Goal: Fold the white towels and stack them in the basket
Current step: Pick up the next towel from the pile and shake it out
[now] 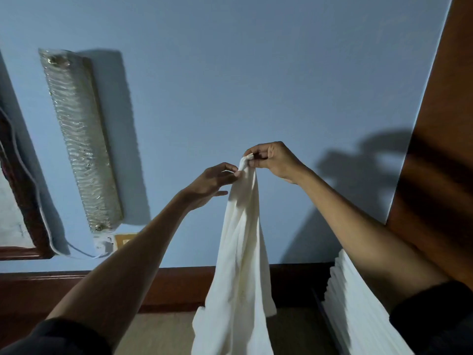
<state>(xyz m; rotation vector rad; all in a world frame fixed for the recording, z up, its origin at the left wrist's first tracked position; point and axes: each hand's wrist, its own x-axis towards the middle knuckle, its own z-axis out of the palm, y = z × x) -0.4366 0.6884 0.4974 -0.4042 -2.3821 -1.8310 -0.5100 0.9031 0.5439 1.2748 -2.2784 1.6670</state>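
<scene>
A white towel hangs long and bunched in front of the blue wall, its lower end running out of the frame's bottom. My right hand pinches its top corner between thumb and fingers. Just left of it and slightly lower, my left hand pinches the towel's edge with thumb and forefinger while its other fingers stretch out. A tall stack of folded white towels stands at the lower right, partly behind my right arm. No basket shows in view.
A long ribbed glass wall lamp hangs at the left with a white cable and a socket plate below it. A dark wooden frame is at the far left, a wooden panel at the right, a wooden ledge below.
</scene>
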